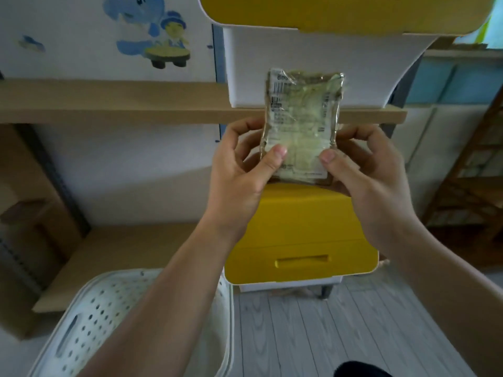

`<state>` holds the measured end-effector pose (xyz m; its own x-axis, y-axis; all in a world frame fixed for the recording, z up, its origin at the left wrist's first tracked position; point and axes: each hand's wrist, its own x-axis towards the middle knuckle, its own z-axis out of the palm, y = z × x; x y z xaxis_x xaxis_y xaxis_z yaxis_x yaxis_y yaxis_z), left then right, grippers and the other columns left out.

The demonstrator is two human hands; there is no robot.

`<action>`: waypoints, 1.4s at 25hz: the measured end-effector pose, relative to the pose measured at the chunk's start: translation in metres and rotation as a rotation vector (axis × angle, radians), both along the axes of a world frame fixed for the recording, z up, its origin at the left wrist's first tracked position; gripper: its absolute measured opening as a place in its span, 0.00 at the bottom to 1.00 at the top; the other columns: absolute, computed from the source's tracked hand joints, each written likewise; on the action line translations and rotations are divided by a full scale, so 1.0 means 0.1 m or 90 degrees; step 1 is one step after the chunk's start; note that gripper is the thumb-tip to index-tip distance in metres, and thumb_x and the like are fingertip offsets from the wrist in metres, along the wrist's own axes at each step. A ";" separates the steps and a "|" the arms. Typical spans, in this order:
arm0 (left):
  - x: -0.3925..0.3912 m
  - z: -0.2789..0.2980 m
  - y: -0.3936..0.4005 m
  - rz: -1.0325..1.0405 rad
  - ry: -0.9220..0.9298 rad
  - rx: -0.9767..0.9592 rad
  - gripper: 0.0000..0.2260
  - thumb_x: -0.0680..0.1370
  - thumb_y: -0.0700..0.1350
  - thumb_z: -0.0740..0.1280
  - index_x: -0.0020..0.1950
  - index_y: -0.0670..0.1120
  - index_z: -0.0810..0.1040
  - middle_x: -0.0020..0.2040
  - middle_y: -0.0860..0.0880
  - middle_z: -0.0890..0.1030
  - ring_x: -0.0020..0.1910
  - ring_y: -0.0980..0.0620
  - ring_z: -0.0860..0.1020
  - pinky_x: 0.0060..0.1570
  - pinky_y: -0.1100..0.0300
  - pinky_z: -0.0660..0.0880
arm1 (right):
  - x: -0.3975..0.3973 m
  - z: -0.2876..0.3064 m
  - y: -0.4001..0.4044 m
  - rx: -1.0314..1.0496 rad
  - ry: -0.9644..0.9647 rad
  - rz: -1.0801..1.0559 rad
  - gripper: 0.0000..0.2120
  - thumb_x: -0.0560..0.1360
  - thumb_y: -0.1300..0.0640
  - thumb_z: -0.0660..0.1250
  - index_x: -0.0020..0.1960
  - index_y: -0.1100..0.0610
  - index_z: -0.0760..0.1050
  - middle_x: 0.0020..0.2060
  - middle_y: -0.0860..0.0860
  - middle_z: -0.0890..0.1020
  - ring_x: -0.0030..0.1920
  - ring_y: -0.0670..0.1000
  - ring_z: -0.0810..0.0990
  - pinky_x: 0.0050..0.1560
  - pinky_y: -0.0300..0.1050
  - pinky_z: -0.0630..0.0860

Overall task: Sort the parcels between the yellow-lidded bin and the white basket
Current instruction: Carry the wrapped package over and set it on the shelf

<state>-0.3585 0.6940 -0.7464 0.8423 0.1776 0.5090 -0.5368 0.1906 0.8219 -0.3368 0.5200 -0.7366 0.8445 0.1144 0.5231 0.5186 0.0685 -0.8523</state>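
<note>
1. Head view: the yellow-lidded bin [300,240] sits lower centre of the frame, lid down.
2. The white basket [89,317] fills the lower left.
3. The left hand [239,172] and right hand [370,170] each pinch the parcel, thumbs on its front.
4. The parcel [302,123] is upright at frame centre; best to read its label squarely before choosing a container.

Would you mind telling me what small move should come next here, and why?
Probably free one hand: both the left hand and right hand pinch the parcel upright, label facing the camera, while the yellow lid below appears closed and the white basket sits lower left.
</note>
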 end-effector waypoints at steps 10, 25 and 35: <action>-0.71 -0.54 1.75 0.093 0.061 0.015 0.18 0.78 0.39 0.70 0.64 0.43 0.67 0.62 0.38 0.80 0.54 0.50 0.85 0.47 0.61 0.82 | -0.27 -0.49 1.82 -0.066 0.021 0.086 0.12 0.71 0.56 0.72 0.52 0.54 0.73 0.47 0.55 0.84 0.46 0.56 0.85 0.40 0.51 0.82; -0.41 -1.46 2.25 0.280 0.291 0.072 0.18 0.75 0.41 0.74 0.63 0.45 0.75 0.55 0.46 0.85 0.51 0.52 0.86 0.50 0.59 0.83 | 0.31 -1.67 2.48 -0.083 0.214 0.161 0.10 0.75 0.54 0.74 0.52 0.52 0.75 0.44 0.46 0.84 0.42 0.44 0.83 0.41 0.43 0.80; 0.46 -2.31 2.54 0.390 0.465 0.158 0.10 0.80 0.43 0.71 0.59 0.56 0.81 0.52 0.55 0.86 0.51 0.55 0.85 0.58 0.49 0.81 | 0.93 -2.38 3.03 -0.208 0.389 0.022 0.08 0.78 0.55 0.68 0.56 0.51 0.74 0.49 0.46 0.81 0.42 0.40 0.77 0.33 0.33 0.68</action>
<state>-0.3121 0.9482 -0.9772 0.7619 0.6474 -0.0186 0.1712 -0.1736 0.9698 -0.2439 0.8228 -0.9743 0.9697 0.2171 -0.1117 -0.0594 -0.2338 -0.9705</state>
